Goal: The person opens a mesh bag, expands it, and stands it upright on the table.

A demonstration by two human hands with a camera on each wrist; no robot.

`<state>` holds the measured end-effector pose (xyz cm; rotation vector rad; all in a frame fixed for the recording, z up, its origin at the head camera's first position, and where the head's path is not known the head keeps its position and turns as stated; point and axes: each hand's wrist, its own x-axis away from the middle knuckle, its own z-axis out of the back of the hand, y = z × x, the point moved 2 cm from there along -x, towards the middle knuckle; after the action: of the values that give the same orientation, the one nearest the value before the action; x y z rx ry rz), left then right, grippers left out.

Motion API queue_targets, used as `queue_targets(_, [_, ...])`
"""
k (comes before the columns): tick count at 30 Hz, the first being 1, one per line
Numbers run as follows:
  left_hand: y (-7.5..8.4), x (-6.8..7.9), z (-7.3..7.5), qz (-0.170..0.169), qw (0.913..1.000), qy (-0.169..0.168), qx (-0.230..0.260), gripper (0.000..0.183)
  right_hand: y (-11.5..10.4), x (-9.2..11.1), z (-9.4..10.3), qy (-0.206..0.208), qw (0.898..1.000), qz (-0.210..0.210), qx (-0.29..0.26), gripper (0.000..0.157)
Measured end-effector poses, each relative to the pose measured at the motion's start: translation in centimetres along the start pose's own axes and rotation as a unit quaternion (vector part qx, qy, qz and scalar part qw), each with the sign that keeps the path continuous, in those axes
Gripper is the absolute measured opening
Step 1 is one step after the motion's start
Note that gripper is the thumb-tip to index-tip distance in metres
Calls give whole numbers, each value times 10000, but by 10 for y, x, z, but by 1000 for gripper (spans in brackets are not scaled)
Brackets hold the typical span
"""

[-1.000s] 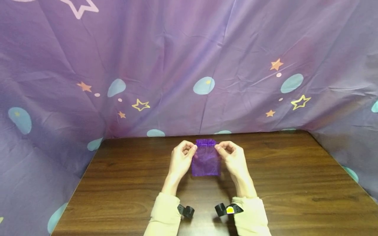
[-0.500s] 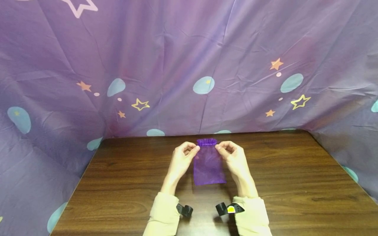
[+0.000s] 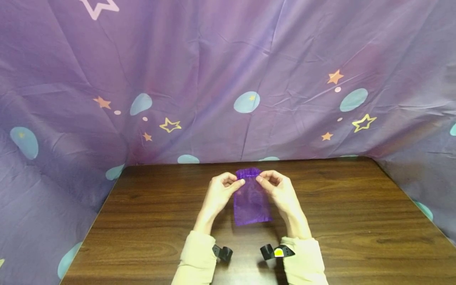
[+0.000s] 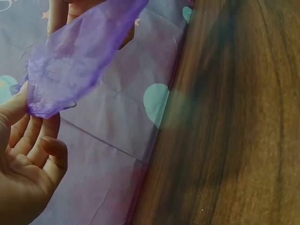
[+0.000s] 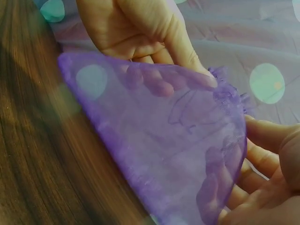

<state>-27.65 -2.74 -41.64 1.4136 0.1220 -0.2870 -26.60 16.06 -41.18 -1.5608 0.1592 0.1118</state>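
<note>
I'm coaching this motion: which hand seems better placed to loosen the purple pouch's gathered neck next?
Probably the right hand, narrowly. Like the left hand, it pinches the purple pouch, but in the head view its thumb sits nearer the gathered neck.

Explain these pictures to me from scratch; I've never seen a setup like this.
There is no robot here, just a person's bare left hand and right hand. The wide picture comes from a camera on the head, looking forward and down. The two close-ups come from cameras on the wrists, each watching its own hand; the black devices at the cuffs are probably those. Both hands pinch a sheer purple bag near its ruffled top, one at each side, and fingers show through it. They hold it above a brown wooden table, with a patterned purple cloth hung behind.
</note>
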Motion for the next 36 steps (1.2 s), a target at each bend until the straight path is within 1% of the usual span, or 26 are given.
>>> queue_targets(4, [5,1,-1,105,9999,-44,79,17,0,0,0,-34,10000,-32,32,13])
queue_targets(8, [23,7,1,150,9998,-57,129,15,0,0,0,87,9999,95,65,9])
queue_targets(11, [35,12,2,82,9998,-7,164,13,-1,0,-1,174,9996,204,85,10])
queue_targets(15, [38,14,4,36,9998,58,168,13,-2,0,-1,252,9992,272,132,12])
queue_targets(19, [36,14,5,17,9998,130,140,14,-3,0,-2,334,9989,290,185,12])
queue_targets(24, [35,13,4,-14,9997,233,109,15,-2,1,-1,441,9985,289,125,11])
queue_targets(28, [17,6,2,67,9994,336,84,15,-1,2,-1,533,9980,331,106,10])
queue_targets(31, [1,-1,2,51,9986,521,96,16,-2,1,-2,572,9976,387,67,10])
queue_targets(34, [-2,-2,3,-77,9971,754,93,17,-3,0,-2,630,9972,412,-23,9])
queue_targets(36, [-2,-2,3,-130,9964,835,115,18,-3,0,-2,680,9969,401,-63,8])
